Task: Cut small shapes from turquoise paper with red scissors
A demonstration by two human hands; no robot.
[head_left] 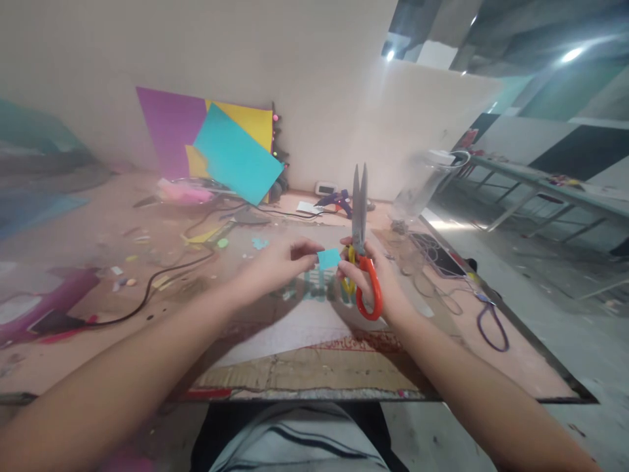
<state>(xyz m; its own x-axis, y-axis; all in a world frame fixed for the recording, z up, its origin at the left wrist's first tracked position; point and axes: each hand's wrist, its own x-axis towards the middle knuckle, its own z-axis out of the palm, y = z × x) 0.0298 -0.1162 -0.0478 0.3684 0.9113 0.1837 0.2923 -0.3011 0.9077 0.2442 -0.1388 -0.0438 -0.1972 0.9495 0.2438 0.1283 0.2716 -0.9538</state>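
My left hand pinches a small turquoise paper piece between thumb and fingers, above the table's middle. My right hand grips scissors by their orange and yellow handles, with the closed silver blades pointing straight up. The paper's right edge touches the fingers of my right hand, just left of the scissors' pivot. Below both hands lies a white sheet with turquoise shapes on it, resting on cardboard.
Purple, yellow and turquoise sheets lean on the back wall. A black cable crosses the left of the table among paper scraps. A purple glue gun lies at the back. Cords lie at the right edge; another table stands far right.
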